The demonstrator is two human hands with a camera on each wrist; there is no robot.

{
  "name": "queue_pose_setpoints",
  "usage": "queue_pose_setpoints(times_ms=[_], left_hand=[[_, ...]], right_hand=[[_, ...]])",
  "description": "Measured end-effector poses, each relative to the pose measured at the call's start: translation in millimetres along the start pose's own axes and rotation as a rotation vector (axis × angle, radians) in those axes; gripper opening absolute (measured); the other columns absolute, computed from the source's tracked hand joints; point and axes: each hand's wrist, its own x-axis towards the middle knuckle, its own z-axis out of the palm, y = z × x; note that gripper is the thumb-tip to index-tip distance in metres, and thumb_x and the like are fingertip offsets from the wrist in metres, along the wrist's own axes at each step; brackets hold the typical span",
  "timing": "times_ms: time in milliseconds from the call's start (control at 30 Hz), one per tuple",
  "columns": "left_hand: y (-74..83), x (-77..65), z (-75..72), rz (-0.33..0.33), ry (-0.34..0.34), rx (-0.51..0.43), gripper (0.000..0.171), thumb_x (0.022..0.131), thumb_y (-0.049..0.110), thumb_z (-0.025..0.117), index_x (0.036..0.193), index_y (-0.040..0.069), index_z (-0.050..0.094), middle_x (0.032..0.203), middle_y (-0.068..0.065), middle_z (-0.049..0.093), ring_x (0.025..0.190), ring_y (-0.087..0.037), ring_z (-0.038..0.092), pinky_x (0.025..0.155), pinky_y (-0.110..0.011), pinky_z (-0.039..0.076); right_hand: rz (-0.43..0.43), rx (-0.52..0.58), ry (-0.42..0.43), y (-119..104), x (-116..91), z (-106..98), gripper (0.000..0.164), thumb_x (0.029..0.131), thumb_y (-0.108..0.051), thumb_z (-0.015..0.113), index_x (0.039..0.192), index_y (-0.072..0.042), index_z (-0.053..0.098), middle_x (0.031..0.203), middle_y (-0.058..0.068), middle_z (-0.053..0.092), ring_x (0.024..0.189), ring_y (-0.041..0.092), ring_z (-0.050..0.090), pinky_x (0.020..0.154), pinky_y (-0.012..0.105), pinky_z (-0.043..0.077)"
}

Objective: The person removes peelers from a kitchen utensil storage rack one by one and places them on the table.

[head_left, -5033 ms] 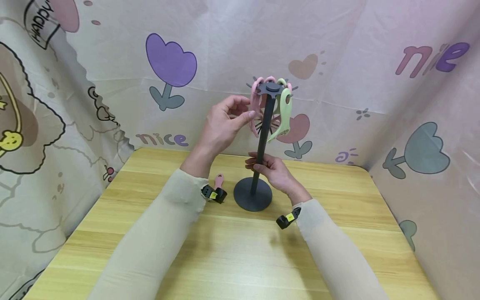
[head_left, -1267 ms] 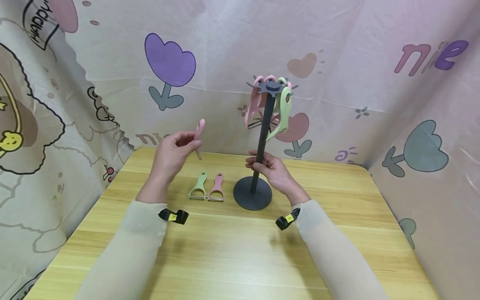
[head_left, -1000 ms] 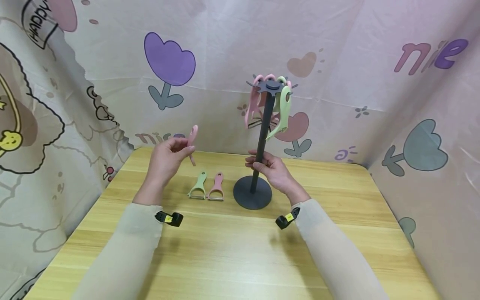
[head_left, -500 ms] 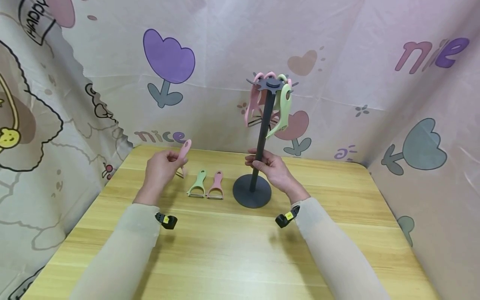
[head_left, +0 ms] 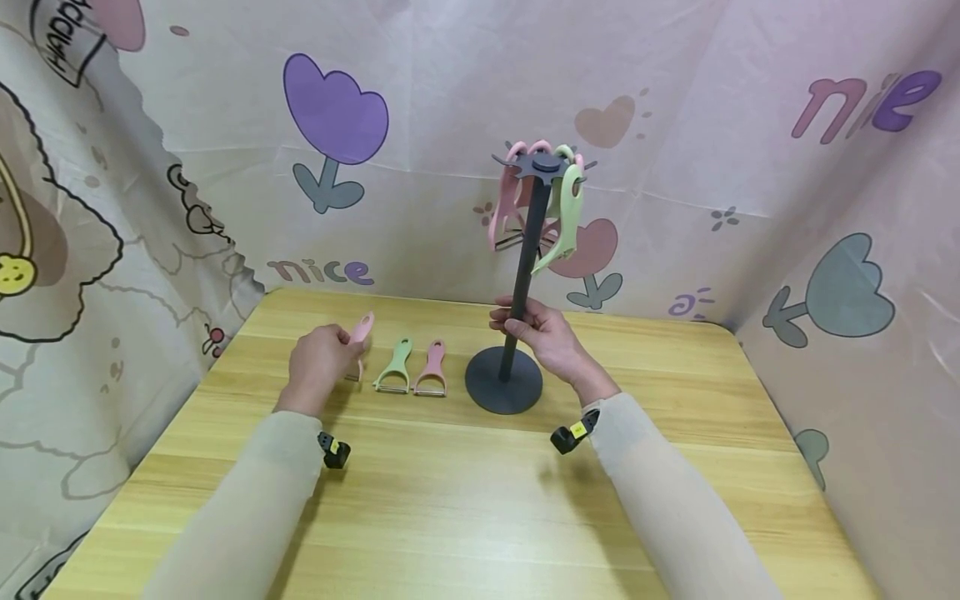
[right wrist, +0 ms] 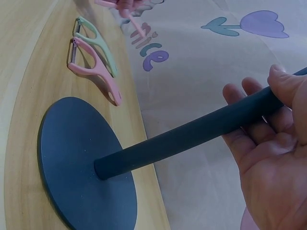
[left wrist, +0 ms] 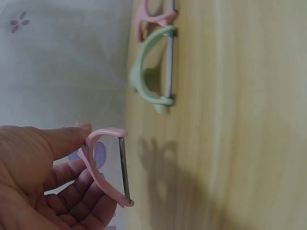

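Observation:
My left hand (head_left: 318, 362) pinches a pink peeler (left wrist: 98, 177) by its handle, between thumb and fingers. In the left wrist view its blade end hangs just above the wood, with a shadow beside it. Right of that hand, a green peeler (head_left: 399, 362) and another pink peeler (head_left: 433, 367) lie side by side on the table. My right hand (head_left: 551, 337) holds the dark pole of a hook stand (head_left: 528, 250), thumb in front and fingers behind. From the stand's top hang several pink and green peelers, including a green peeler (head_left: 568, 212) at the front right.
The stand's round base (head_left: 504, 396) rests on the wooden table (head_left: 480, 500), right of the lying peelers. A printed cloth (head_left: 450, 100) hangs close behind the table's back edge and along both sides.
My left hand has taken a pink peeler from the stand, carried it left and lowered it close to the table beside the green peeler. My right hand has stayed on the pole.

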Motion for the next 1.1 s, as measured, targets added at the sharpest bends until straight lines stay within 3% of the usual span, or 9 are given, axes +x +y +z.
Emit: queue_pose_setpoints(times_ms=[200,533,833,1100], left_hand=[[-7.3,6.0,10.4,-0.023,-0.011,0.04,0.044,0.102,0.042,0.066,0.114,0.0,0.068,0.111,-0.026,0.072,0.088,-0.035,0.062,0.072,-0.042,0.046],[-8.2,10.3,21.5,-0.031,-0.021,0.075,0.043,0.101,0.04,0.067,0.107,-0.003,0.07,0.105,-0.025,0.073,0.082,-0.034,0.063,0.067,-0.041,0.048],[-4.5,12.1,25.7,-0.052,-0.031,0.081,0.038,0.101,0.037,0.067,0.088,0.001,0.068,0.085,-0.018,0.07,0.068,-0.028,0.057,0.058,-0.038,0.044],[-3.2,14.7,29.5,-0.071,-0.049,0.111,0.038,0.102,0.038,0.066,0.086,0.003,0.069,0.079,-0.014,0.068,0.066,-0.026,0.057,0.055,-0.037,0.045]], right_hand=[[-0.002,0.001,0.005,0.0,-0.6,-0.8,0.036,0.107,-0.004,0.059,0.142,0.0,0.059,0.137,0.029,0.065,0.126,0.038,0.068,0.111,0.046,0.052],[0.01,0.015,0.007,-0.3,-1.2,-0.2,0.035,0.107,-0.003,0.059,0.142,-0.002,0.06,0.136,0.027,0.066,0.122,0.029,0.071,0.11,0.042,0.053],[0.011,0.01,0.007,-0.1,-1.8,0.6,0.035,0.107,-0.005,0.06,0.142,-0.003,0.06,0.136,0.026,0.066,0.124,0.032,0.07,0.11,0.043,0.053],[0.003,0.011,0.007,0.3,-1.4,0.4,0.035,0.106,-0.004,0.06,0.142,-0.001,0.06,0.137,0.03,0.064,0.123,0.029,0.071,0.109,0.042,0.053]])
